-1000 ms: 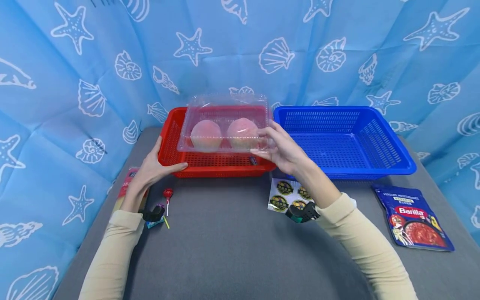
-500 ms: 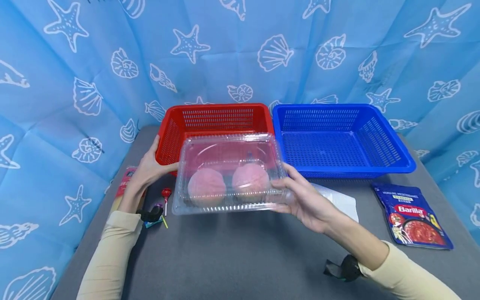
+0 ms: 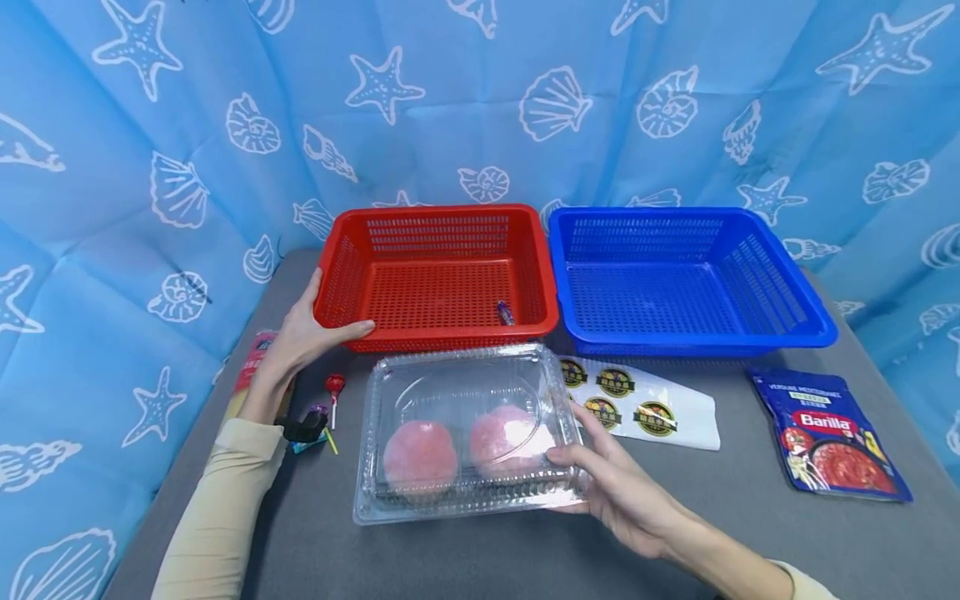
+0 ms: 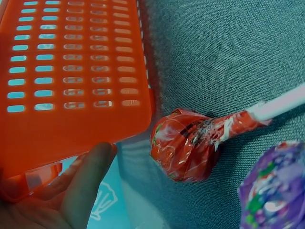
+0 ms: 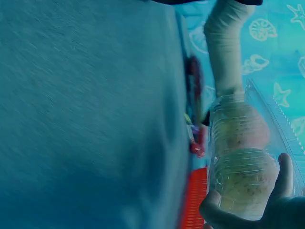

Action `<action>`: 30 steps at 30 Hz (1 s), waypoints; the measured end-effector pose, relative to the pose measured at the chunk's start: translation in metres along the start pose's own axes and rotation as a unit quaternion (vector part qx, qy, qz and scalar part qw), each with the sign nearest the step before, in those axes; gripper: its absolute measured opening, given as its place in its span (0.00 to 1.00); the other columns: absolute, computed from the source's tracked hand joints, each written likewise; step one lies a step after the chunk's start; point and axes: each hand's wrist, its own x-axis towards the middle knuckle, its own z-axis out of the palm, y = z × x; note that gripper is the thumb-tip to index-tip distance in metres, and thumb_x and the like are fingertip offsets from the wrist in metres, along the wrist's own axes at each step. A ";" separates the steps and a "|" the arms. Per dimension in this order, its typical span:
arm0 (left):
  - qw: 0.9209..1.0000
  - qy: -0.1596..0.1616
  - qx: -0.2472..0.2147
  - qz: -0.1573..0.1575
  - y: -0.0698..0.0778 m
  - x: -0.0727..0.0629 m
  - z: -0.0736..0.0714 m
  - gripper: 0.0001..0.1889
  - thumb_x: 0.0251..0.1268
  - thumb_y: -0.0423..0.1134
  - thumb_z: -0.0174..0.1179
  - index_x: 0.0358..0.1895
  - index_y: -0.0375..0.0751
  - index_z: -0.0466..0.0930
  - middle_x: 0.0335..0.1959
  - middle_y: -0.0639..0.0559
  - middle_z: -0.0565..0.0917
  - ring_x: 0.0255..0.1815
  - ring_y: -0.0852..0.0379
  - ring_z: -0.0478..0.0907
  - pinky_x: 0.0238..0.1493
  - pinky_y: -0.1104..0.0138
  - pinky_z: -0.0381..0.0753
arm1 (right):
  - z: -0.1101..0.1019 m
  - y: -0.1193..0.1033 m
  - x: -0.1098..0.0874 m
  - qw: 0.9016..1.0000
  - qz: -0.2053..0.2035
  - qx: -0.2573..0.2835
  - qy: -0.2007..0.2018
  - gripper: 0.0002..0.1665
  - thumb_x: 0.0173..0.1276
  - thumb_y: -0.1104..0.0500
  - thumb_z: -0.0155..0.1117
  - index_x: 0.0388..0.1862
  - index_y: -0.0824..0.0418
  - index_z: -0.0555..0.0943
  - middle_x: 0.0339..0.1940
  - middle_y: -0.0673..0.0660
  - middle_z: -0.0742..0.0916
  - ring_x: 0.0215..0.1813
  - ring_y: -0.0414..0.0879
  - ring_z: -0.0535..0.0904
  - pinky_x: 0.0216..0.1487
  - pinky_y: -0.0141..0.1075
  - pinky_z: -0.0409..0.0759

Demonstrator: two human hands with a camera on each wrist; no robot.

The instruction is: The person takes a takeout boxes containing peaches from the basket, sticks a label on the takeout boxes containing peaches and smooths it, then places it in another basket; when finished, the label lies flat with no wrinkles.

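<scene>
The right hand (image 3: 626, 492) grasps the clear plastic box (image 3: 463, 423) at its right end, with the thumb on the upper side and the other fingers below it. The box is in front of the red basket (image 3: 442, 339), and from the right wrist view I judge that it is raised above the worktop (image 3: 465, 567). Two round pink fruits (image 3: 422, 458) are inside, one near the gripped end and one toward the free left end, so I think the weight wants to turn the box downward at the left. For this reason it is good to have the fingers quite far under the base, and to press only lightly with the thumb, because thin plastic may bend or the lid may spring. The box should be moved slowly and level, so that the fruits do not roll against the wall. The left hand (image 3: 300, 337) is holding the near left corner of the red basket, which can steady it; but if the box begins to sag, that hand could better support its free end. It is also wise to watch the red lollipop (image 3: 334, 385) on the left and the sticker sheet (image 3: 654, 400) on the right, both near the box.
</scene>
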 end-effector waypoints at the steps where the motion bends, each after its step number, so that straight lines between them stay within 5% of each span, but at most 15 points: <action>1: 1.000 0.001 0.001 -0.003 0.000 0.000 0.000 0.61 0.55 0.59 0.74 0.83 0.66 0.36 0.72 0.48 0.69 0.69 0.47 0.68 0.60 0.48 0.83 | 0.000 0.004 0.001 1.000 0.002 0.001 0.002 0.49 0.77 0.60 0.53 0.85 0.42 0.37 0.67 0.59 0.73 0.58 0.47 0.83 0.57 0.48 0.86; 12: 1.000 0.002 0.002 -0.002 -0.001 -0.001 0.002 0.61 0.55 0.60 0.74 0.83 0.67 0.36 0.73 0.49 0.69 0.70 0.47 0.67 0.61 0.46 0.82 | 0.007 0.027 0.017 1.000 0.012 0.008 0.013 0.49 0.78 0.58 0.54 0.83 0.42 0.35 0.79 0.75 0.58 0.60 0.50 0.83 0.61 0.51 0.84; 19: 1.000 0.004 0.008 -0.003 0.001 0.000 0.002 0.62 0.55 0.60 0.73 0.84 0.65 0.34 0.73 0.48 0.68 0.69 0.47 0.67 0.62 0.45 0.81 | 0.009 0.028 0.022 1.000 0.025 -0.003 0.000 0.50 0.78 0.56 0.59 0.81 0.41 0.36 0.73 0.67 0.68 0.61 0.46 0.81 0.62 0.48 0.84; 30: 0.999 -0.003 0.030 -0.023 0.004 -0.003 -0.001 0.62 0.55 0.64 0.72 0.84 0.66 0.33 0.73 0.47 0.68 0.70 0.46 0.67 0.63 0.44 0.80 | 0.006 0.019 0.022 0.995 0.048 -0.079 -0.030 0.53 0.75 0.53 0.63 0.81 0.41 0.36 0.78 0.69 0.64 0.59 0.48 0.82 0.61 0.43 0.82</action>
